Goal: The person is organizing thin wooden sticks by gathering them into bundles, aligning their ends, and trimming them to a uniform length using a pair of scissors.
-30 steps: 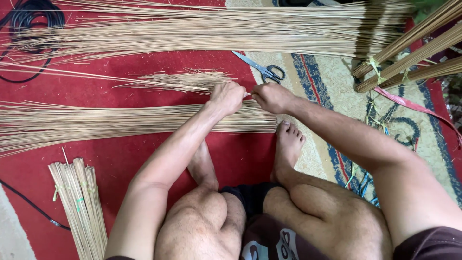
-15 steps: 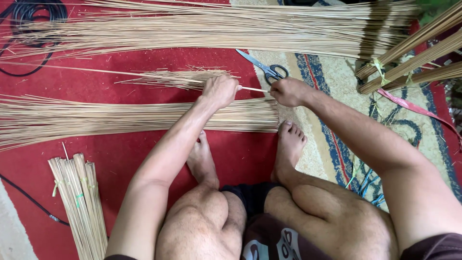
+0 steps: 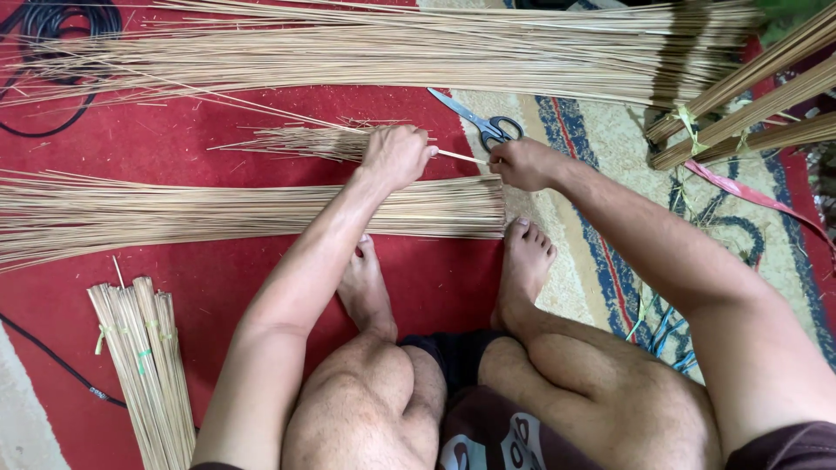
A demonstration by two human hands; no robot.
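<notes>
I sit on the floor with my bare feet forward. My left hand (image 3: 396,155) is closed around a thin pale stick (image 3: 460,157), and my right hand (image 3: 521,163) pinches the same stick at its right end. Left of my left hand lies a small loose bunch of short sticks (image 3: 296,142). Below both hands a wide flat layer of long sticks (image 3: 218,213) stretches to the left across the red mat (image 3: 174,139). Black-handled scissors (image 3: 488,124) lie just above my right hand.
A big heap of long sticks (image 3: 418,48) runs across the top. Thicker tied bundles (image 3: 749,104) lie at the upper right, a tied short bundle (image 3: 144,365) at the lower left. A black cable (image 3: 52,26) coils at the top left. A patterned rug (image 3: 610,174) lies on the right.
Both hands have moved up off the flat layer of sticks. They have pulled apart a little, and a single stick now spans the gap between them.
</notes>
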